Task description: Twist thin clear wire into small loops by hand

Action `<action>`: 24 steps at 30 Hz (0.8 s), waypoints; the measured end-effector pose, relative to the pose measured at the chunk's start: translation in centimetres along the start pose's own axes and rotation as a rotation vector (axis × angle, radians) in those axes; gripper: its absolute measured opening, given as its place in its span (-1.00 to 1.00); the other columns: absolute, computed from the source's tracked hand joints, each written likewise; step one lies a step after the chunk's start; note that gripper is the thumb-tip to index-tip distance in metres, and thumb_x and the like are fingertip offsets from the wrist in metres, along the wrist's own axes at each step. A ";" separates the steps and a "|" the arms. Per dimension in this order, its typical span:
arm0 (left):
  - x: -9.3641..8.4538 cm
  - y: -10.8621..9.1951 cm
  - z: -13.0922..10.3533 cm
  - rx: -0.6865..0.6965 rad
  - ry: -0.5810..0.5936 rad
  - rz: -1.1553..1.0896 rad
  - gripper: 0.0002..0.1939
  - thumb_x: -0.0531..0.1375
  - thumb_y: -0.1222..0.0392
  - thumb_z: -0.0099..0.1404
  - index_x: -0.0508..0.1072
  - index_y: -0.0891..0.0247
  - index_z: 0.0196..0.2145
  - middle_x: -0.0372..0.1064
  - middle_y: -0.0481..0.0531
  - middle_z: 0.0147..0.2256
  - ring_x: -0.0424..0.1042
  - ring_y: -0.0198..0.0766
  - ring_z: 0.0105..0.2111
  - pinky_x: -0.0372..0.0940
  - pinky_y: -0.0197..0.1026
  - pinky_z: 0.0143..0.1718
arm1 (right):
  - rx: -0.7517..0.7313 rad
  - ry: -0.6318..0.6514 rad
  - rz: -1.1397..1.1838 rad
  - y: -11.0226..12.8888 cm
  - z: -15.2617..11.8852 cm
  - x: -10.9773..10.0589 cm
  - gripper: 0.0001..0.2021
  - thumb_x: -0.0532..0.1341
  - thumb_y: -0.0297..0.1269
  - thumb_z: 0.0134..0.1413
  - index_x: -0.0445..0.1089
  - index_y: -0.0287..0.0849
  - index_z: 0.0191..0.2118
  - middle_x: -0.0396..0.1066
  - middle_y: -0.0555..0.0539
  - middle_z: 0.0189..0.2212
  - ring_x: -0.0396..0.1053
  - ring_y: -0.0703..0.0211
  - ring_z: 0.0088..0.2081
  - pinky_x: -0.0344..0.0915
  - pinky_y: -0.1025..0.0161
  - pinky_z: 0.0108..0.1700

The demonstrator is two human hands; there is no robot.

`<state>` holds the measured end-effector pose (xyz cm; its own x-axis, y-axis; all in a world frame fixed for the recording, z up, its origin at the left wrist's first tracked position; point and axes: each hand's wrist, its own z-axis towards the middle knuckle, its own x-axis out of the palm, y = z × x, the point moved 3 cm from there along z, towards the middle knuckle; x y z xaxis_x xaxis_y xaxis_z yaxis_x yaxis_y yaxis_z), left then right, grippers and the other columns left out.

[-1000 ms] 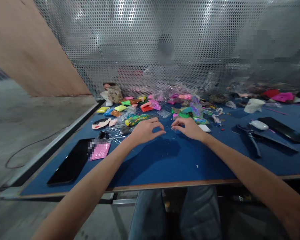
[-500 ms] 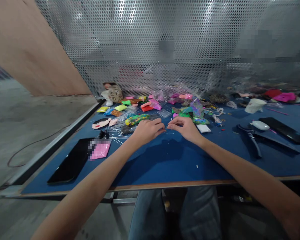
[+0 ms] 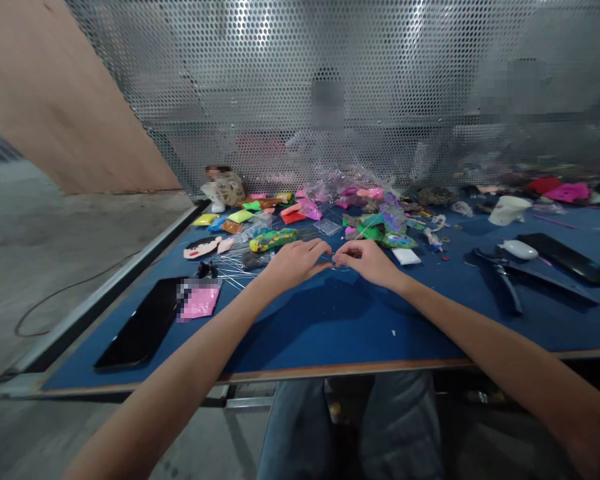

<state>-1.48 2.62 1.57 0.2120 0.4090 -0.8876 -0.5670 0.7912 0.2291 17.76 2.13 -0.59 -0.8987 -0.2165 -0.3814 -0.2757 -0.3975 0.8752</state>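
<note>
My left hand [image 3: 297, 260] and my right hand [image 3: 370, 259] meet fingertip to fingertip just above the blue tabletop. Both are closed in a pinch on a thin wire [image 3: 371, 225], of which a pale straight length slants up and right past my right fingers. A fine curved strand shows below the fingertips; the pinched part is mostly hidden. Beyond my left hand lie a yellow-green patterned lump [image 3: 273, 239] and a dark grey packet [image 3: 256, 259]. A small white block [image 3: 406, 257] rests beyond my right wrist.
Coloured clay packets [image 3: 300, 212] and clear wrappers crowd the back, against a perforated metal panel [image 3: 280, 80]. At left lie a black phone [image 3: 143, 323], a pink packet [image 3: 203, 300] and loose wires. Black-handled pliers [image 3: 510, 280], a white mouse-shaped object [image 3: 518, 249] and a white cup [image 3: 509, 211] are at right.
My fingertips have come closer together, and my right hand has shifted slightly down and left. A slanting length of wire now shows above the right hand.
</note>
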 end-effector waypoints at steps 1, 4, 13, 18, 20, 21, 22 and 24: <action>0.1 0.0 0.0 0.018 0.000 -0.003 -0.74 0.08 -0.01 0.51 0.35 0.24 -0.07 0.46 0.05 -0.20 0.47 -0.20 -0.30 0.21 -0.19 -0.29 | 0.013 0.011 0.015 -0.1 0.0 0.1 -0.74 0.29 -0.10 0.14 0.56 -0.21 -0.36 0.58 -0.10 -0.38 0.48 0.14 -0.35 0.35 0.22 -0.26; 0.6 -0.2 0.0 0.081 0.039 0.035 -0.82 0.02 0.11 0.54 0.30 0.26 -0.14 0.45 0.05 -0.23 0.44 -0.21 -0.32 0.21 -0.17 -0.26 | 0.049 0.066 0.014 -0.3 0.0 0.3 -0.75 0.29 -0.11 0.13 0.56 -0.21 -0.35 0.58 -0.09 -0.39 0.46 0.16 -0.37 0.31 0.25 -0.30; 0.5 -0.5 0.3 0.151 0.026 0.008 -0.84 -0.03 0.23 0.56 0.29 0.28 -0.18 0.46 0.08 -0.23 0.41 -0.22 -0.33 0.13 -0.17 -0.26 | 0.040 0.103 -0.043 -0.1 -0.1 0.0 -0.73 0.30 -0.09 0.12 0.57 -0.21 -0.35 0.59 -0.12 -0.37 0.47 0.14 -0.36 0.31 0.22 -0.27; 0.2 -0.3 0.1 0.157 -0.027 0.005 -0.70 0.04 -0.04 0.52 0.32 0.28 -0.10 0.49 0.09 -0.19 0.46 -0.18 -0.25 0.11 -0.15 -0.21 | 0.079 0.098 0.076 -0.7 0.0 0.0 -0.68 0.33 0.00 0.09 0.57 -0.21 -0.32 0.59 -0.11 -0.37 0.45 0.15 -0.34 0.29 0.22 -0.24; 0.2 -0.3 0.0 0.174 -0.042 0.013 -0.66 0.03 -0.08 0.51 0.33 0.29 -0.11 0.50 0.09 -0.20 0.47 -0.19 -0.25 0.10 -0.14 -0.21 | 0.101 0.112 0.095 -0.7 0.0 0.1 -0.66 0.34 0.03 0.08 0.56 -0.21 -0.32 0.58 -0.10 -0.39 0.43 0.17 -0.35 0.27 0.23 -0.26; 0.3 -0.3 0.0 0.181 -0.045 0.016 -0.65 0.02 -0.08 0.52 0.33 0.29 -0.12 0.50 0.09 -0.21 0.47 -0.19 -0.26 0.10 -0.14 -0.21 | 0.107 0.122 0.104 -0.7 0.0 0.1 -0.65 0.34 0.03 0.09 0.56 -0.21 -0.33 0.58 -0.10 -0.39 0.41 0.18 -0.36 0.26 0.23 -0.27; 0.3 -0.4 0.0 0.183 -0.046 0.020 -0.64 0.01 -0.09 0.52 0.34 0.29 -0.13 0.50 0.08 -0.21 0.47 -0.20 -0.27 0.09 -0.14 -0.22 | 0.109 0.131 0.114 -0.7 -0.1 0.1 -0.66 0.34 0.03 0.09 0.55 -0.21 -0.34 0.57 -0.09 -0.39 0.40 0.19 -0.37 0.25 0.23 -0.28; 0.3 -0.4 0.0 0.185 -0.045 0.028 -0.64 0.01 -0.09 0.52 0.35 0.28 -0.15 0.51 0.07 -0.22 0.47 -0.21 -0.28 0.09 -0.14 -0.21 | 0.108 0.144 0.133 -0.6 -0.1 0.1 -0.66 0.35 0.02 0.08 0.54 -0.20 -0.36 0.56 -0.08 -0.41 0.39 0.19 -0.38 0.24 0.24 -0.28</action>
<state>-1.18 2.46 1.26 0.2360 0.4490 -0.8618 -0.4180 0.8475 0.3271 17.89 2.31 -1.21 -0.8738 -0.3887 -0.2920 -0.1997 -0.2606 0.9446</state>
